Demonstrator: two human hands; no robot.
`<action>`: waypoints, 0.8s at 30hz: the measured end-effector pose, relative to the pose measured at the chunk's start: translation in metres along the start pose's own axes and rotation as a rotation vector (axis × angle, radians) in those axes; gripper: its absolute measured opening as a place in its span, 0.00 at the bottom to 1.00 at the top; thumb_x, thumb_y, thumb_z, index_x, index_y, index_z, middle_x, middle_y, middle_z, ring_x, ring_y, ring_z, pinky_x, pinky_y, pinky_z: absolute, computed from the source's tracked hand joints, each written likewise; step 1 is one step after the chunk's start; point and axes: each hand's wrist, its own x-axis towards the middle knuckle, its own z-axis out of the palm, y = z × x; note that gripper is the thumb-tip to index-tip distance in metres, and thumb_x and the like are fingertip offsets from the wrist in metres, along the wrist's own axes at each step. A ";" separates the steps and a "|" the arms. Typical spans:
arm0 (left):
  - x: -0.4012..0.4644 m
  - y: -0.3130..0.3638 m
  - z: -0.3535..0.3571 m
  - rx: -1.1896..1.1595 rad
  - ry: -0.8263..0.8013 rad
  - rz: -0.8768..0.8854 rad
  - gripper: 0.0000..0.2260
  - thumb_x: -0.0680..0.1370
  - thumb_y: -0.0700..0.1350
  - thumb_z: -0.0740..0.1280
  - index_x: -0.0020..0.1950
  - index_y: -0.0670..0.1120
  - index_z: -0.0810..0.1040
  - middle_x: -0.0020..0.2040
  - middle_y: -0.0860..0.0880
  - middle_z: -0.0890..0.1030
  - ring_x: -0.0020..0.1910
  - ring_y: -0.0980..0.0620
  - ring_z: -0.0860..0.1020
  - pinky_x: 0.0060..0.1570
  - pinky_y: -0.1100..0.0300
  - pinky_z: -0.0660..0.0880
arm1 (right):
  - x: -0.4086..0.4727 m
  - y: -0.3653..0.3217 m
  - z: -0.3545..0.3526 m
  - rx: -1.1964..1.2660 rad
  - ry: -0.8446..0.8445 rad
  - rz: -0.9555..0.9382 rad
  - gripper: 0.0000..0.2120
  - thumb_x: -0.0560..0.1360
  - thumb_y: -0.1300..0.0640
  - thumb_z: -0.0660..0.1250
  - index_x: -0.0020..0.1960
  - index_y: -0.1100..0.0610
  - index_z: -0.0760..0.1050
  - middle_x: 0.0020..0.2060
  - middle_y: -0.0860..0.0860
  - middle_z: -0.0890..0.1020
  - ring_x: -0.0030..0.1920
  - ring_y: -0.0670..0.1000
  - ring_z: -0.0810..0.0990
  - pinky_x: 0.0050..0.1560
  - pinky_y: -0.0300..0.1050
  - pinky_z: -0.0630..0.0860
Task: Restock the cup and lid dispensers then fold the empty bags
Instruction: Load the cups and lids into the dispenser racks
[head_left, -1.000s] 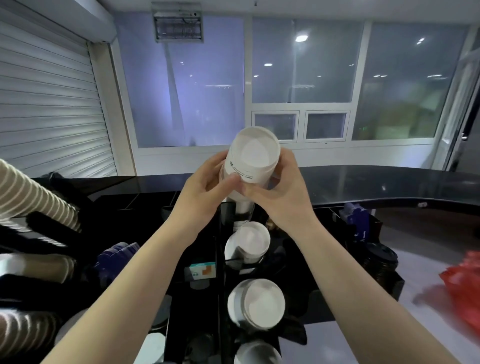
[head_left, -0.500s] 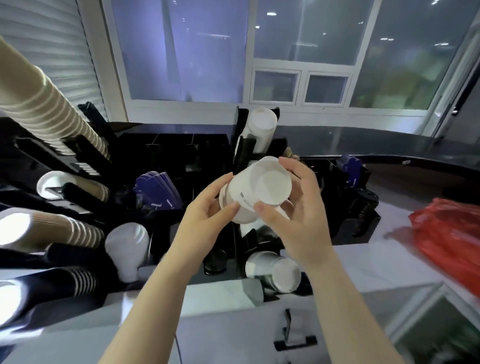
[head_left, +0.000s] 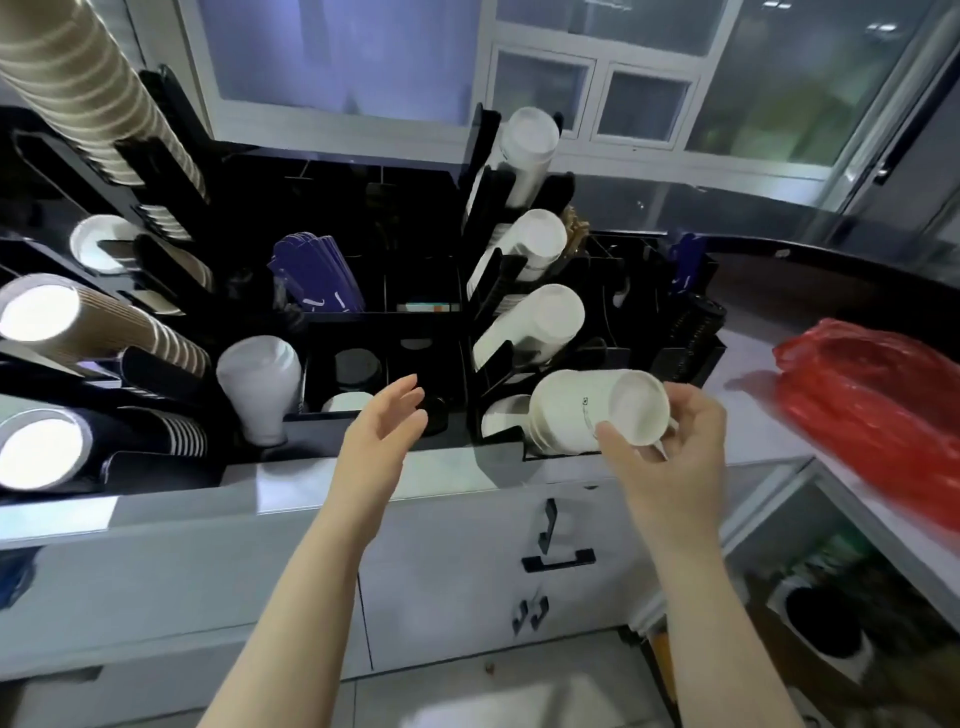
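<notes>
My right hand (head_left: 670, 441) grips a short stack of white paper cups (head_left: 592, 410), held on its side with the open mouth facing me, at the lowest slot of the black cup dispenser (head_left: 498, 291). Three slots above it hold white cup stacks (head_left: 530, 322). My left hand (head_left: 384, 431) hovers empty, fingers relaxed, in front of the black lid compartments (head_left: 384, 364). A red plastic bag (head_left: 872, 410) lies on the counter to the right.
Brown ribbed and dark cup stacks (head_left: 104, 332) fill a rack at left. A white lid stack (head_left: 260, 389) stands beside it. Purple sleeves (head_left: 317, 275) sit in a middle compartment. Black lids (head_left: 691, 332) are stacked at right. White cabinet drawers (head_left: 467, 561) lie below the counter.
My left hand let go of the cup stack and drew back left. My right hand carried the stack down and right to the lowest slot. The view tilted down.
</notes>
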 end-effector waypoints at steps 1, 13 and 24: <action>-0.001 -0.002 0.001 -0.027 0.027 -0.015 0.18 0.79 0.45 0.64 0.67 0.61 0.70 0.62 0.61 0.77 0.62 0.64 0.73 0.64 0.58 0.68 | 0.000 0.002 0.001 -0.014 -0.004 0.023 0.26 0.66 0.60 0.76 0.53 0.39 0.66 0.48 0.26 0.73 0.54 0.34 0.76 0.52 0.36 0.78; -0.002 -0.011 0.002 -0.109 0.112 -0.112 0.20 0.79 0.42 0.64 0.70 0.55 0.68 0.62 0.55 0.77 0.62 0.57 0.75 0.62 0.57 0.71 | 0.030 0.012 0.031 -0.339 -0.149 0.086 0.29 0.63 0.52 0.78 0.58 0.44 0.66 0.55 0.43 0.75 0.55 0.45 0.76 0.48 0.41 0.76; 0.009 -0.002 -0.007 0.035 0.098 -0.065 0.16 0.79 0.41 0.63 0.65 0.54 0.73 0.58 0.59 0.79 0.59 0.64 0.75 0.64 0.56 0.70 | 0.046 0.018 0.052 -0.959 -0.362 0.158 0.24 0.69 0.61 0.72 0.59 0.56 0.63 0.49 0.57 0.77 0.43 0.55 0.71 0.38 0.47 0.67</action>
